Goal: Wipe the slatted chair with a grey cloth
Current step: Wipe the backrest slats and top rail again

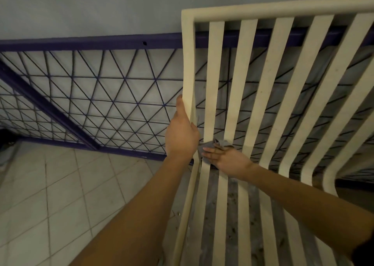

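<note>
The grey cloth (224,142) sits bunched under the fingers of the right hand (226,161), which presses it flat against the chair (263,11) right at the bend where the back curves into the seat. It covers the second and third slats counted from the left hand's side, and a crumpled edge sticks up just past the fingertips. The left hand (181,136) grips the outer side rail of the chair back, just beside and a little above the right hand, with the thumb lying up along the rail and the fingers wrapped behind it.

The chair is cream-coloured, made of long flat slats that run from a rounded top rail, far above both hands, down the back and on under the forearms as the seat. The slats look dull and faintly marked. Through the seat gaps below the right wrist, a grey, speckled patch of floor shows, with small bits of dirt on it.

Behind the chair, beyond both hands, a purple metal bed frame (91,41) with a criss-cross wire mesh (101,96) leans against a pale wall (81,7). Pale floor tiles (50,195) spread out to the left of the left forearm. A dark thing (6,142), too dim to make out, lies far out on that side.
</note>
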### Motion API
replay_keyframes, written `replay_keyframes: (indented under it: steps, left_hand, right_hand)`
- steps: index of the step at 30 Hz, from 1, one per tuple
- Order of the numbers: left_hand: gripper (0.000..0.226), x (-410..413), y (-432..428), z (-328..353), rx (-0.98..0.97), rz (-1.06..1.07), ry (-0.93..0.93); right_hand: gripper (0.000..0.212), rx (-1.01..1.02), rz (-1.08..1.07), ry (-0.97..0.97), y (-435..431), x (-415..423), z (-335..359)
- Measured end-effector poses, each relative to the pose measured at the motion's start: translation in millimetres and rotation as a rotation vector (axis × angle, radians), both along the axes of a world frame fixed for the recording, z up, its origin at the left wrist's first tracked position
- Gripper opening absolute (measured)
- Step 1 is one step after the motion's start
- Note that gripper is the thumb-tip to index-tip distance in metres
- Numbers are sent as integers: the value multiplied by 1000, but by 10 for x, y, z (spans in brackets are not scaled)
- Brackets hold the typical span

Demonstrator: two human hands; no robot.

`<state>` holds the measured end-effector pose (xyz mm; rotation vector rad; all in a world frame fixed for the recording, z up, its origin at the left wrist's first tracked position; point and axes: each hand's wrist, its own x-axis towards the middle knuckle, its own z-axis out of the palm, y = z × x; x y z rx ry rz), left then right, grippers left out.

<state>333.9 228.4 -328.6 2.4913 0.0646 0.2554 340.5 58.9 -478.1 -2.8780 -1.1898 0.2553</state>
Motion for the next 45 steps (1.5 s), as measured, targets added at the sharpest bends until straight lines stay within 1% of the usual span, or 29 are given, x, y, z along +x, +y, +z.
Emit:
replay_keyframes:
  steps: [3,4,7,10,13,14,16,18,21,23,25,28,29,30,31,32,33,34,35,36,37,38,39,40,41,42,43,44,45]
  left_hand:
    - [77,-13,-16,6,10,0,3]
    - [77,-14,-17,3,16,3,5]
    - [77,4,-3,21,21,13,9]
    - [77,-1,-8,33,18,17,14]
    - [77,-23,-26,47,16,19,27]
    - [77,-30,-33,49,17,21,25]
    - [77,-29,-24,47,10,22,21]
    - [77,-26,-27,32,9,22,18]
    - [77,-6,-29,30,4,22,18]
    - [78,-6,-43,16,4,22,16]
    - [78,-13,-51,16,10,13,16]
    - [78,1,-9,4,10,12,24]
    - [77,1,-1,8,9,17,28]
    - [77,3,2,13,13,17,33]
    - [77,1,1,19,16,16,32]
    - [77,0,1,27,18,17,29]
    - [77,-3,-3,32,24,18,25]
    - [76,-6,-11,35,30,23,21]
    - [76,7,6,36,34,25,12]
    - [75,-3,-11,36,27,23,8]
    - [74,3,-11,35,24,25,3]
    - [74,-3,-22,36,23,28,0]
    - [73,-11,-28,28,20,30,-6]
    - [73,-28,-35,30,15,28,-18]
    - [73,-43,-28,19,8,23,-29]
    - [74,-62,-55,40,5,6,-46]
    - [75,-66,-34,32,3,5,-55]
    - [76,-72,-22,34,6,0,-68]
    - [78,-81,-13,19,27,-20,-98]
  right_hand:
    - [50,-40,-21,-8,89,-173,-148]
    - [51,17,-82,-21,146,-231,-190]
    - [55,79,-227,29,360,-410,-245]
    - [52,115,-343,176,477,-567,-133]
    - [48,178,-415,191,494,-723,-58]
    - [48,190,-424,244,496,-789,-47]
    - [58,162,-386,308,506,-897,-20]
    - [66,112,-338,296,468,-861,-42]
    - [59,48,-298,153,416,-676,-136]
    - [60,6,-281,80,423,-603,-223]
    - [62,-25,-317,35,516,-554,-283]
    - [62,-84,-352,96,709,-704,-252]
    - [64,-94,-331,71,724,-768,-296]
    - [68,-71,-307,0,732,-847,-392]
    - [77,-65,-327,22,736,-927,-473]
    - [89,-64,-320,111,695,-1065,-635]
    - [96,-76,-338,76,665,-1161,-772]
    - [98,-71,-353,92,667,-1280,-800]
    - [94,-37,-380,189,680,-1397,-699]
    - [83,75,-357,254,677,-1545,-555]
    - [69,140,-336,232,788,-1662,-446]
    - [61,176,-218,119,816,-1778,-411]
    - [57,302,-122,133,841,-1867,-368]
    - [54,442,-147,271,890,-1923,-334]
    - [49,590,-276,436,919,-1947,-358]
    - [42,753,-427,546,914,-1978,-371]
    - [32,847,-562,605,891,-1969,-352]
    - [23,955,-635,724,837,-1929,-292]
    - [20,921,-643,674,734,-1849,-185]
